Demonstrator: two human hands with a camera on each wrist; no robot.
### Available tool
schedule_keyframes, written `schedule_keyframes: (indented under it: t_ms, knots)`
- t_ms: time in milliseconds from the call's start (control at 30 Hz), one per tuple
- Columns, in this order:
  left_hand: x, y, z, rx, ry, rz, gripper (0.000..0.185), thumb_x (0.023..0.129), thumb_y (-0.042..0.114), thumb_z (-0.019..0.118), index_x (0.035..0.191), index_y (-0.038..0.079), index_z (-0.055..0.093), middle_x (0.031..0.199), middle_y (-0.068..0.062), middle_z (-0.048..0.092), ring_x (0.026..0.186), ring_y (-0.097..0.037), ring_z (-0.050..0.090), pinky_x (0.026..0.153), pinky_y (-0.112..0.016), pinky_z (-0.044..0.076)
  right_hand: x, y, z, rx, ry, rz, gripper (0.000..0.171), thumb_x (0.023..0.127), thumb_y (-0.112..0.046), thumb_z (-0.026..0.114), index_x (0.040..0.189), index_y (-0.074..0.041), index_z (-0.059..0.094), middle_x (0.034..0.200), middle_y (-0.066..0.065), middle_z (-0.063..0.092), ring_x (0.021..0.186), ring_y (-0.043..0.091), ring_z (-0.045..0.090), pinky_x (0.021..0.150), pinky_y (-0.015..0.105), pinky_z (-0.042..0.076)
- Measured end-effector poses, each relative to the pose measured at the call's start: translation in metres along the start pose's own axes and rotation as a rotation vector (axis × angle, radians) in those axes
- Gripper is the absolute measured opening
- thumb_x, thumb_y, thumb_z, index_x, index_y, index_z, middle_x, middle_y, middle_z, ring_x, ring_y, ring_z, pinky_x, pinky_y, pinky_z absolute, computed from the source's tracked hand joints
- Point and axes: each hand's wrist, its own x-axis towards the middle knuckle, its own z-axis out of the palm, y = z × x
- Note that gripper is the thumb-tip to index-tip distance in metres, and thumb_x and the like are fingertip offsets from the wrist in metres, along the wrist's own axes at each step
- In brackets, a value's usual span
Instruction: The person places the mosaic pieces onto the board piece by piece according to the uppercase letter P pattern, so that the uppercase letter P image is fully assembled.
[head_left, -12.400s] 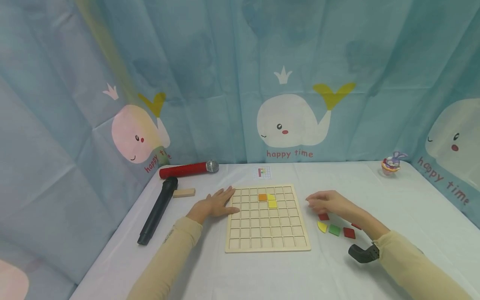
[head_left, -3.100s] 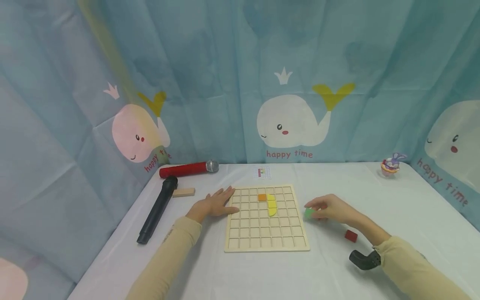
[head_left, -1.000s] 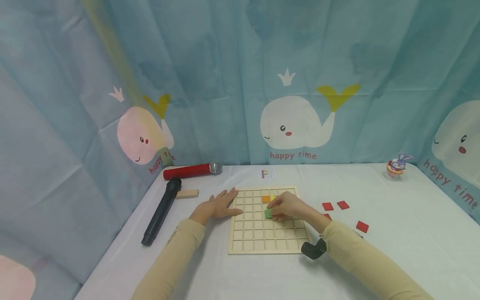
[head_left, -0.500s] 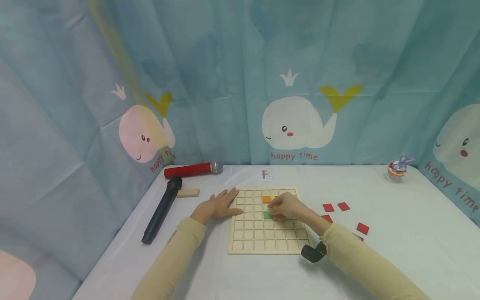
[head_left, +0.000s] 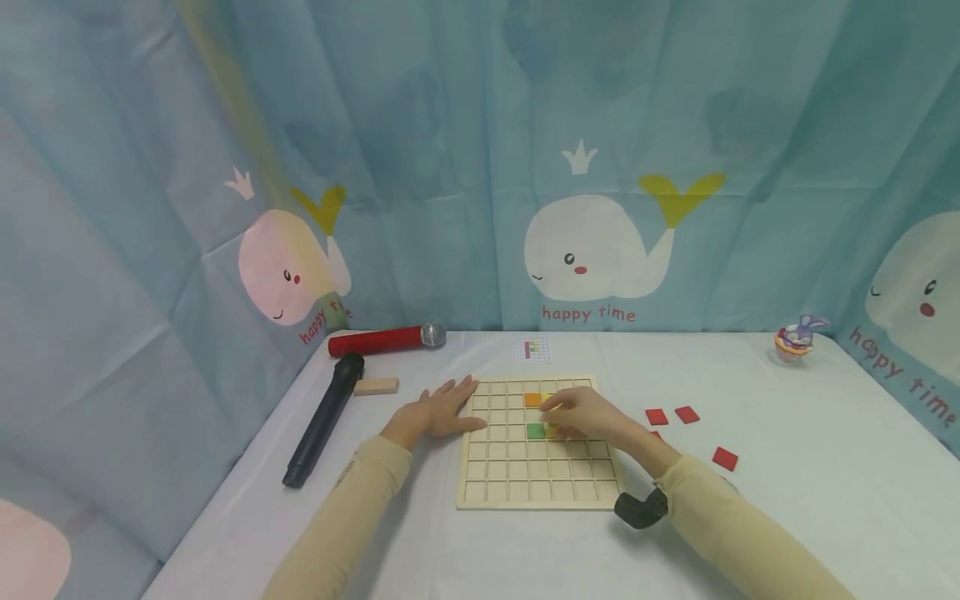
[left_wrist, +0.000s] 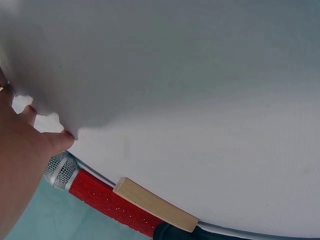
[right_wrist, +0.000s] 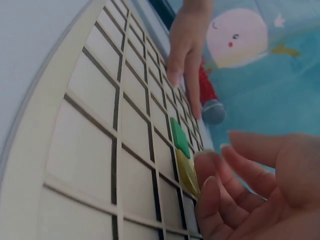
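Observation:
A wooden grid board lies on the white table. A green tile sits in one of its cells, below an orange tile. My right hand hovers just right of the green tile with loosely curled fingers and holds nothing; it covers most of the yellow pieces. In the right wrist view, the fingertips are close beside the yellow piece and the green tile. My left hand lies flat at the board's left edge, fingers straight.
Several red tiles lie right of the board. A red microphone, a black microphone and a wooden block are at the left. A pattern card lies behind the board; a small toy stands far right.
My right hand set the green tile into a board cell, let go of it and drew back slightly to the right. The left hand has not moved.

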Motion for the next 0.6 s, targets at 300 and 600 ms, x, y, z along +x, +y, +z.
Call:
schedule_keyframes:
  t_ms: [300,600]
  knots:
    - [-0.002,0.001,-0.001,0.012,-0.006,-0.002,0.086,0.09,0.063,0.049,0.155,0.017,0.014,0.159,-0.002,0.011,0.144,-0.027,0.008,0.11,-0.059,0.01,-0.012,0.01,-0.016,0.066,0.046,0.04,0.035,0.09,-0.03,0.066,0.119,-0.01,0.065,0.105,0.004,0.066,0.087,0.019,0.062,0.078,0.034,0.052]
    - [-0.001,0.002,-0.003,0.011,-0.008,-0.012,0.088,0.088,0.066,0.048,0.155,0.018,0.015,0.159,-0.001,0.011,0.144,-0.026,0.008,0.11,-0.057,0.01,-0.026,0.015,-0.034,0.187,0.085,0.006,0.042,0.095,-0.029,0.061,0.128,-0.004,0.057,0.116,0.012,0.062,0.099,0.023,0.061,0.088,0.037,0.05]
